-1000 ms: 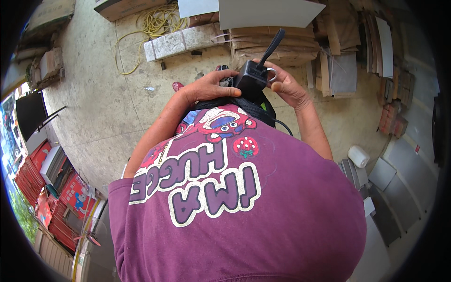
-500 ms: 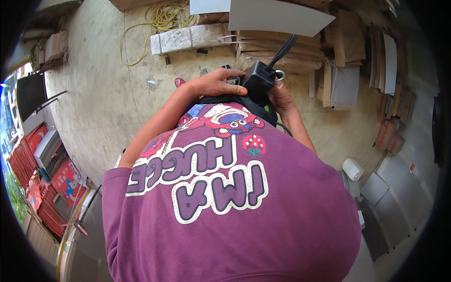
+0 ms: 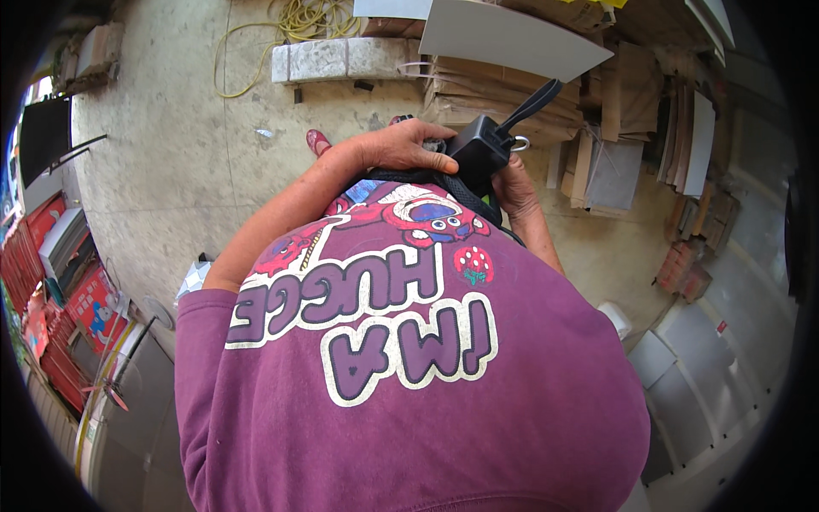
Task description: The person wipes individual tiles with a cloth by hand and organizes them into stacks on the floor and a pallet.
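Observation:
A small black box (image 3: 483,145) with rounded edges sits at the front of my waist, tilted. A black wrist-strap loop (image 3: 533,104) and a silver metal ring (image 3: 519,144) stick out from its far right end. My left hand (image 3: 411,147) is closed at the box's left side, its thumb pressed over a black band and its fingertips mostly hidden. Closed against the box's right side is my right hand (image 3: 517,186), its fingers partly covered by the box. The black band (image 3: 467,196) runs under the box, along the hem of my purple printed T-shirt (image 3: 409,410).
Ahead lie a pale stone block (image 3: 341,60), a coiled yellow hose (image 3: 316,19) and stacked brown cardboard (image 3: 495,94) under a white sheet (image 3: 512,38). More flat boards (image 3: 610,171) stand at the right. Red panels (image 3: 94,307) are at the left. A red shoe (image 3: 317,142) shows on the concrete floor.
The view has shifted slightly. The black box and both hands sit a little farther right in the picture, with the grip much the same. More of the red shoe shows.

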{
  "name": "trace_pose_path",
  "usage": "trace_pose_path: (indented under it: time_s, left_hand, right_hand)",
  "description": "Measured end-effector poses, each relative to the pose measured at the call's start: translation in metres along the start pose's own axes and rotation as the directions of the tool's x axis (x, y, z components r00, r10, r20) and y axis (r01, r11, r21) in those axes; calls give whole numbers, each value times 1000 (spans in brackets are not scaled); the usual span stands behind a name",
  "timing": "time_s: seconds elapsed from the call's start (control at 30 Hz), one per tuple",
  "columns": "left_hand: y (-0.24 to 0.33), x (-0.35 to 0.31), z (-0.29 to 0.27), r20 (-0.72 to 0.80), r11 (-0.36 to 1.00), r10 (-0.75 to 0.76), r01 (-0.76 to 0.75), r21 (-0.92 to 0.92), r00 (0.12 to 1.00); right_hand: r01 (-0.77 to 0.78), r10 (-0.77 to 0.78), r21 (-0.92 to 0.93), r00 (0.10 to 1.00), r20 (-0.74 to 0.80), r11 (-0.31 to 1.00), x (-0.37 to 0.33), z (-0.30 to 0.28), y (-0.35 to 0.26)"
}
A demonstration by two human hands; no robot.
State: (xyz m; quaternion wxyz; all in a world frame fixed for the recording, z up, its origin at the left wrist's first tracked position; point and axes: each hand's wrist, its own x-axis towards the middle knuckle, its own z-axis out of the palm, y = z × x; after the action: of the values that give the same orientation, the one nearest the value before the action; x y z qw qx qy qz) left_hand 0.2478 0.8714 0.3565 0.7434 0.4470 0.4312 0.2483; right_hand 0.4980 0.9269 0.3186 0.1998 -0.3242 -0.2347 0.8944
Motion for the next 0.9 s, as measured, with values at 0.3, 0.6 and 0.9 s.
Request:
trace_pose_path:
  time_s: [0.3, 0.6, 0.9]
  left_hand:
    - [-2, 0, -2, -1, 1000, -3, 3, 11, 1000]
    - [-7, 1, 1, -43, 998, 54, -55, -31, 998]
    - [-4, 1, -2, -2, 1000, -2, 2, -6, 1000]
  right_hand:
    - [-59, 59, -5, 998, -6, 998, -1, -2, -4]
    - [-70, 70, 15, 998, 1, 997, -1, -6, -1]
    - [-59, 59, -4, 998, 0, 998, -2, 1, -5]
